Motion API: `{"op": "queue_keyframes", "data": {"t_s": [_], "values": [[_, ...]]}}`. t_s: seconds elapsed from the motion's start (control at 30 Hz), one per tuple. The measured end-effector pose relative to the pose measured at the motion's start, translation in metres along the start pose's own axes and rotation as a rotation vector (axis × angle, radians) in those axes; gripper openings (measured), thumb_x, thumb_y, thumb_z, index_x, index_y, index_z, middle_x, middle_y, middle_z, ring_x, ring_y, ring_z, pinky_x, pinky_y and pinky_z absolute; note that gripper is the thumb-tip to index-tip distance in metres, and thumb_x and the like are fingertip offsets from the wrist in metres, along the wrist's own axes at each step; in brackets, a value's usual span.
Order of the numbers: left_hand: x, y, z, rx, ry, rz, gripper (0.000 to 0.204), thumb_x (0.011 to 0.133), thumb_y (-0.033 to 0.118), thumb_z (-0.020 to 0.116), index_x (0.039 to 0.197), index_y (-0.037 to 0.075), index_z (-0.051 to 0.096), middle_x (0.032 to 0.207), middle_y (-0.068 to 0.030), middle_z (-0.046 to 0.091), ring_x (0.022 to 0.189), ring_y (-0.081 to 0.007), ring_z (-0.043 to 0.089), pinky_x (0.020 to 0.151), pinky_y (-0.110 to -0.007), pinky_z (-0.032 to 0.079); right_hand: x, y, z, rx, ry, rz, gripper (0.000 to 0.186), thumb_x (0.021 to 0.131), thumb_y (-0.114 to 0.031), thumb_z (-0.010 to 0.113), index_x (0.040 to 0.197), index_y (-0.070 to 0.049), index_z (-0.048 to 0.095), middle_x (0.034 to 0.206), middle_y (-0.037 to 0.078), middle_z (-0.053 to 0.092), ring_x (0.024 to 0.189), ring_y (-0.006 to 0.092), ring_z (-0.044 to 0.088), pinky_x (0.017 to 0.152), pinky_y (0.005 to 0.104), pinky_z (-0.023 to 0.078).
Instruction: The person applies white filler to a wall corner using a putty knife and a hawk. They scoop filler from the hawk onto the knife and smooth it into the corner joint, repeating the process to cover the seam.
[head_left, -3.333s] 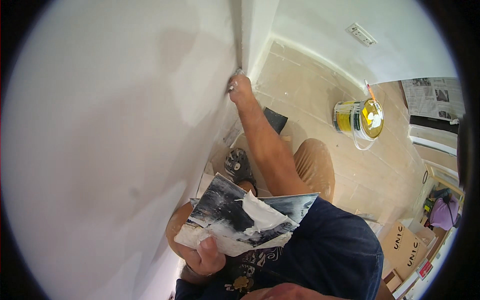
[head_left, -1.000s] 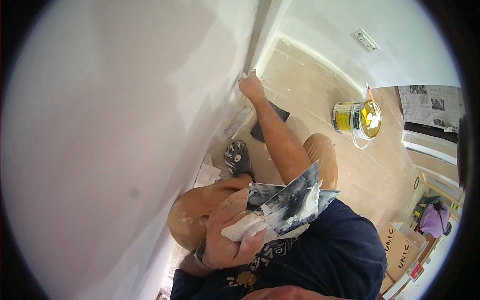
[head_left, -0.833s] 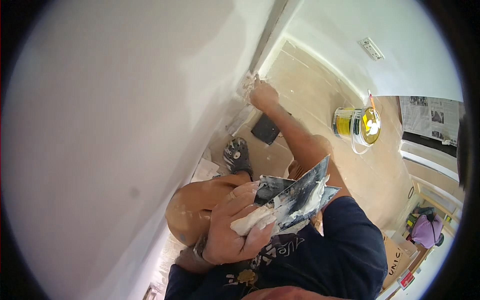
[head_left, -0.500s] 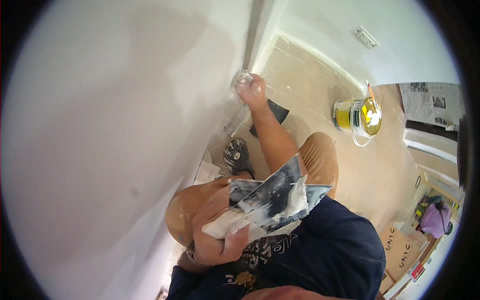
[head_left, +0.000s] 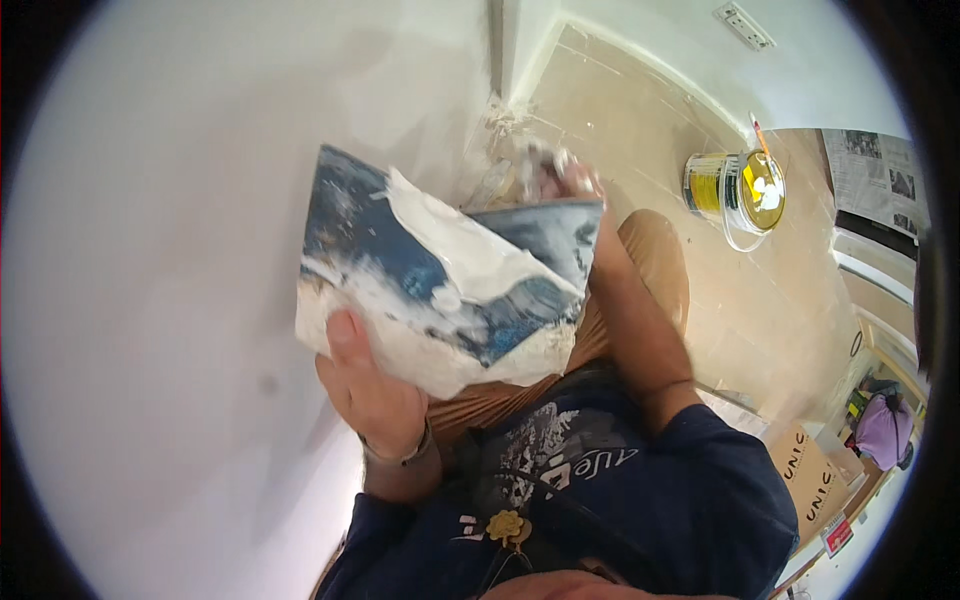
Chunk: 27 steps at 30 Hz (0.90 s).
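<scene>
My left hand (head_left: 375,395) grips overlapping flat putty blades (head_left: 375,245), its thumb pressed on their putty-caked lower edge. A thick ridge of white putty (head_left: 465,250) lies across the dark blue faces. Beyond the blades, my right hand (head_left: 565,175) is smeared by motion and coated with white near the fingers. The blades partly cover it, so its grip and anything in it cannot be made out. White putty crumbs (head_left: 508,118) lie at the foot of the wall corner, close to that hand.
A pale wall (head_left: 170,300) rises along my left. On the floor to the right stands a bucket (head_left: 720,190) with a yellow label and a brush (head_left: 759,132) at its rim. Newspaper (head_left: 870,175) lies behind it. Cardboard boxes (head_left: 805,480) sit at the lower right.
My left hand has raised the blades up and to the left, their faces now turned toward me. My right hand has drawn back from the wall corner toward the blades.
</scene>
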<state>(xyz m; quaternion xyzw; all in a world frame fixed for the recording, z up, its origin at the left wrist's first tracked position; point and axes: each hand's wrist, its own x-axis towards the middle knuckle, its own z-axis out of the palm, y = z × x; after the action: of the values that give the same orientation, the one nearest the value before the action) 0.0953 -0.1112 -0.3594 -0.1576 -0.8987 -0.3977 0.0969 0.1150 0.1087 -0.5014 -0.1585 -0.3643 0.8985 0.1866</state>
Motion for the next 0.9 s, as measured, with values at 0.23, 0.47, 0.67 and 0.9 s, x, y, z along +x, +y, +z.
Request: {"op": "queue_keyframes", "data": {"t_s": [0.23, 0.47, 0.67, 0.9], "values": [[0.004, 0.005, 0.046, -0.969, -0.05, -0.526, 0.035, 0.093, 0.022, 0.048, 0.117, -0.003, 0.05, 0.106, -0.0135, 0.057, 0.086, -0.0223, 0.059, 0.072, -0.03, 0.047, -0.061, -0.034, 0.027, 0.135, -0.148, 0.272, 0.037, 0.092, -0.025, 0.048, 0.118, 0.002, 0.049, 0.101, 0.008, 0.059, 0.09, 0.0175, 0.057, 0.08, 0.0315, 0.048], [-0.011, 0.039, 0.075, -1.05, -0.105, -0.568, 0.026, 0.093, 0.019, 0.051, 0.095, -0.005, 0.058, 0.082, -0.0053, 0.06, 0.069, -0.0092, 0.051, 0.061, -0.026, 0.043, -0.042, 0.005, -0.007, 0.584, -0.628, 0.092, 0.04, 0.092, -0.018, 0.046, 0.128, -0.002, 0.039, 0.112, 0.011, 0.052, 0.095, 0.0175, 0.054, 0.081, 0.0295, 0.049], [-0.023, 0.04, 0.068, -0.856, -0.299, -0.428, 0.023, 0.091, 0.015, 0.051, 0.091, -0.006, 0.058, 0.07, -0.0096, 0.06, 0.064, -0.0106, 0.051, 0.058, -0.028, 0.044, -0.085, -0.04, 0.014, 0.077, 0.081, 0.307, 0.048, 0.09, -0.018, 0.052, 0.13, 0.0, 0.034, 0.106, 0.004, 0.052, 0.092, 0.0144, 0.053, 0.077, 0.0268, 0.047], [-0.028, 0.041, 0.074, -0.88, -0.363, -0.374, 0.023, 0.091, 0.015, 0.048, 0.099, -0.004, 0.058, 0.08, -0.0189, 0.062, 0.072, -0.0277, 0.061, 0.065, -0.032, 0.046, -0.079, -0.025, -0.015, -0.135, 0.2, 0.362, 0.036, 0.088, -0.017, 0.052, 0.118, -0.001, 0.04, 0.097, 0.004, 0.053, 0.084, 0.0148, 0.053, 0.07, 0.0273, 0.045]]}}
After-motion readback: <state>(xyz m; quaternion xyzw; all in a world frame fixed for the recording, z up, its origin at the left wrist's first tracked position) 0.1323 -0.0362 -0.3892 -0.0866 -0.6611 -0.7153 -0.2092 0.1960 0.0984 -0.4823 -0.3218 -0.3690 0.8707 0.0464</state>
